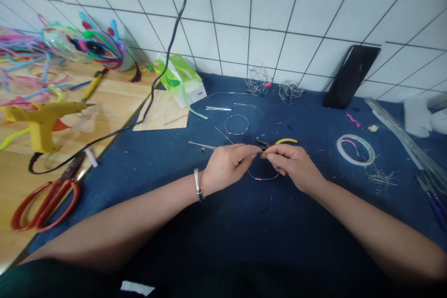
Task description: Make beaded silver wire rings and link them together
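Note:
My left hand (227, 166) and my right hand (297, 165) meet with fingertips nearly touching, each in a pinch on the ends of a thin wire loop. Below them the wire loop with pink beads (258, 179) hangs in a curve. Fingers hide where its ends meet. Just behind the fingertips lie pliers with a yellow handle (287, 141), partly covered by my hands. A finished-looking ring of wire with small pink beads (236, 133) rests flat on the dark blue cloth (223, 214) farther back. Cut wire pieces (202, 145) lie beside my left hand.
On the left are orange-handled scissors (47, 205), a yellow glue gun (44, 118) with its black cord (153, 88), and a green packet (179, 77). Tangled wire (289, 91) and a phone (352, 77) are at the tiled wall. A roll of tape (340, 151) lies right.

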`<state>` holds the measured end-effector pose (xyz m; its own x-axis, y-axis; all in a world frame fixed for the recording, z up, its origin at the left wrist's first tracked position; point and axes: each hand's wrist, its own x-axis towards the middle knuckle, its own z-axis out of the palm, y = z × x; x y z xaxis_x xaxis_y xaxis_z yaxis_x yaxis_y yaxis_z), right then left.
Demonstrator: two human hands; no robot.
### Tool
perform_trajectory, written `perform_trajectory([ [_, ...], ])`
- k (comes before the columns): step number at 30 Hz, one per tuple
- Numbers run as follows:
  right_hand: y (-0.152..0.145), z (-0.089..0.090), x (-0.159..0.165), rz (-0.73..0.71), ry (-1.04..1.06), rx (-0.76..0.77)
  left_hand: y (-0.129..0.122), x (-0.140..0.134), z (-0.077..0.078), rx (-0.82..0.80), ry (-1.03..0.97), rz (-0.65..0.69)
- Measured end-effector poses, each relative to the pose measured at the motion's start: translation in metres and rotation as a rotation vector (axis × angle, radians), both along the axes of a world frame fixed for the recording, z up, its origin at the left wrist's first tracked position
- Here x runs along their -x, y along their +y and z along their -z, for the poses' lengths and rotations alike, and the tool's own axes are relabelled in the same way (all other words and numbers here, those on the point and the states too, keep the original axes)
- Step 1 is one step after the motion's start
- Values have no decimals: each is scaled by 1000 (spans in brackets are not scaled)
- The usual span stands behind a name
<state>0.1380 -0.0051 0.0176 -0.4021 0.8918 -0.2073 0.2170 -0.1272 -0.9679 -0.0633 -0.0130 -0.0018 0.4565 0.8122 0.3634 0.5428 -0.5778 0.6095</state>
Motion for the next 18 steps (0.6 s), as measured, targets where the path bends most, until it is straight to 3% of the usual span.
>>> perform_trajectory([
  [18, 3, 2, -3, -63, 252, 287, 2, 4, -2, -424, 204, -4],
])
